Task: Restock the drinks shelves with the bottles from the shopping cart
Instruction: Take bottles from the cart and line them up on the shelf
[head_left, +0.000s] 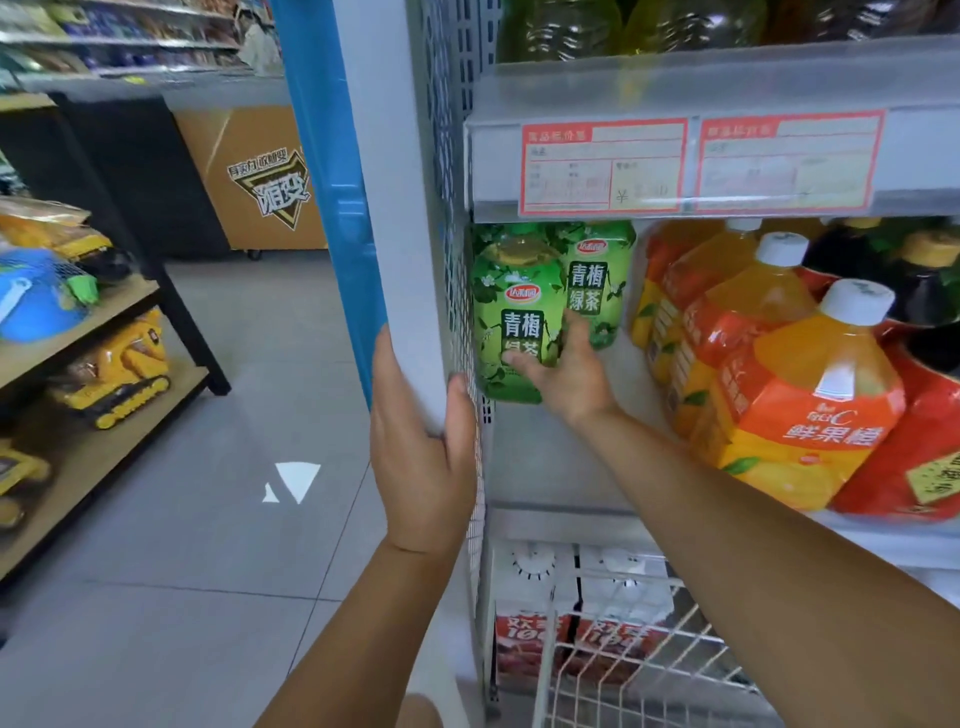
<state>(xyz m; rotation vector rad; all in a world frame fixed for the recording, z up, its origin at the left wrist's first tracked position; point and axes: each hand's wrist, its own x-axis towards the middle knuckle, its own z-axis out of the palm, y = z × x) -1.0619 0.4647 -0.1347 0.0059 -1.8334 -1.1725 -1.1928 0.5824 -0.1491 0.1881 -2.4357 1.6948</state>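
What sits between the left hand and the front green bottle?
Head view: the shelf's mesh side panel; left hand grips its edge, green bottle stands just inside.

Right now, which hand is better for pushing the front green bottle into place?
The right hand: its fingers already touch the front green bottle on the shelf. The left hand grips the white end post, outside the mesh side panel.

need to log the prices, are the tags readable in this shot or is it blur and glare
Head view: the price tags look hazy and washed out behind their plastic cover, amounts unreadable; head view, the front green tea bottle label is sharp; head view, the shelf upright leans and bends slightly with the wide-angle lens.
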